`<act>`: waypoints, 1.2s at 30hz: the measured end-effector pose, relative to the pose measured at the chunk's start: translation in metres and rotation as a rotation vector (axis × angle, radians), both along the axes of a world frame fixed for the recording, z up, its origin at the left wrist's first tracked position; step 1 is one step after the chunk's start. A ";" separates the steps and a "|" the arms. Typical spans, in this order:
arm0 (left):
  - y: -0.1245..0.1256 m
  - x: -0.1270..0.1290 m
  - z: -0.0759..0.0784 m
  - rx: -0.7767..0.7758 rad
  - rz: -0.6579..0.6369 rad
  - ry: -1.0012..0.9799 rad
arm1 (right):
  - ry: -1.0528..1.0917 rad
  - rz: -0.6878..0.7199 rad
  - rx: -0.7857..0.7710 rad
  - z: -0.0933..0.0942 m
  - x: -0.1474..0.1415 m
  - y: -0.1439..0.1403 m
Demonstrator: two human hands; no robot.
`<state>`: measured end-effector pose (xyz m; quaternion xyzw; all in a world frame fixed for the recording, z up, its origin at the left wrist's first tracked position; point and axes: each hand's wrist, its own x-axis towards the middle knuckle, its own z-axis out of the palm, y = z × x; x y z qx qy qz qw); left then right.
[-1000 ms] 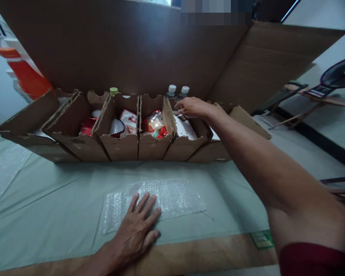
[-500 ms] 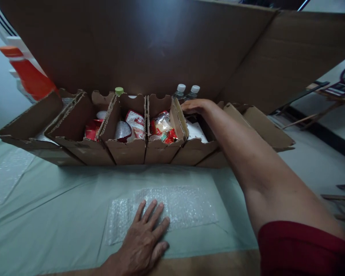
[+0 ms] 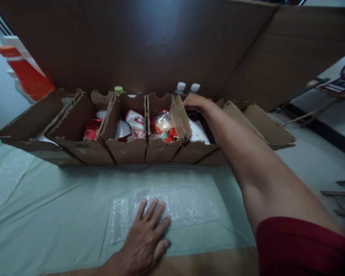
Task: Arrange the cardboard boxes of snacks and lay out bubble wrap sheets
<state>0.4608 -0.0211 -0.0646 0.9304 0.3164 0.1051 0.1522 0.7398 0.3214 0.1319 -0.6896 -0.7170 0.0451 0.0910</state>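
Observation:
My left hand (image 3: 146, 239) lies flat with its fingers spread, the fingertips resting on a sheet of bubble wrap (image 3: 186, 207) on the cloth-covered table. My right hand (image 3: 194, 102) reaches down into a cardboard compartment (image 3: 191, 152) right of the middle of the row. Its fingers are hidden inside, so what they touch does not show. Below that hand a white item (image 3: 197, 131) sits in the same compartment. In the compartment to its left are red and clear food packets (image 3: 163, 126).
Other cardboard compartments hold a red-and-white packet (image 3: 135, 122), a bubble-wrapped item (image 3: 122, 130) and a red packet (image 3: 91, 131). Two white-capped bottles (image 3: 180, 88) stand behind, a red bottle (image 3: 31, 74) at left. A tall cardboard panel (image 3: 126, 46) rises at the back. More bubble wrap (image 3: 8, 176) lies left.
My right hand has shifted slightly to the right within the compartment, and the white item there appears moved a little rightward. My left hand stays in place on the bubble wrap.

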 end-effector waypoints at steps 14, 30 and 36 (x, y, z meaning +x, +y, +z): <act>-0.017 -0.004 0.044 -0.215 0.260 -0.667 | 0.908 0.191 0.275 0.041 0.001 -0.286; -0.062 -0.037 0.065 -1.144 0.698 -1.025 | 1.251 0.004 -0.096 -0.132 -0.089 -0.423; -0.084 -0.045 0.069 -1.410 0.676 -1.202 | 1.622 -0.081 -0.281 -0.152 -0.117 -0.460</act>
